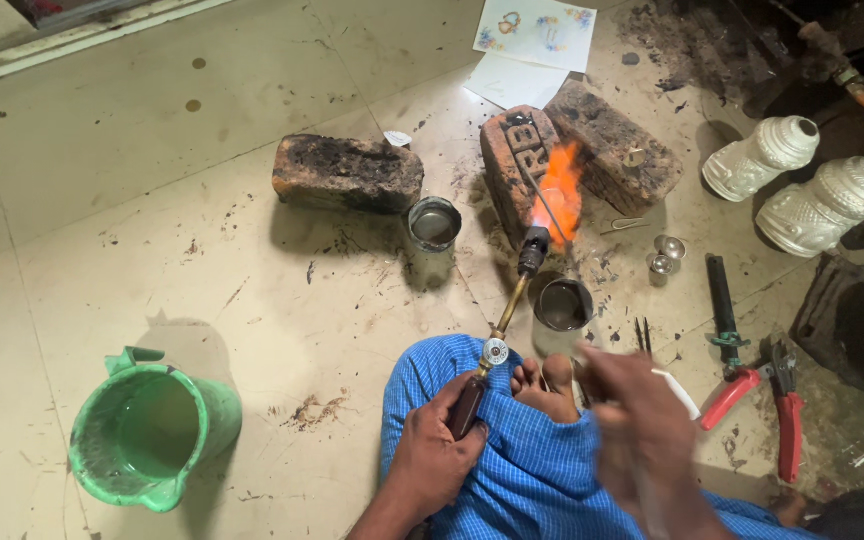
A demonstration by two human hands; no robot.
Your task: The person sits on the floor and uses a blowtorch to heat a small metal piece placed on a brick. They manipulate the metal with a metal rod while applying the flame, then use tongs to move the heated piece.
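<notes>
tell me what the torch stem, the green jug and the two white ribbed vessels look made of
Slim golden torch stem: likely brass, going by its yellow metallic shine. Green spouted jug: probably plastic, matte, scuffed and grimy. Two white ribbed vessels: perhaps ceramic or plaster; chalky, dull surface leaves it open.

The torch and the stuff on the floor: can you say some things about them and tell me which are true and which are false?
1. The left hand holds the torch. True.
2. The flame is blue. False: it is orange.
3. The flame points at the bricks. True.
4. The jug is red. False: it is green.
5. The pliers lie in the right hand. False: they lie on the floor, beside it.
</notes>
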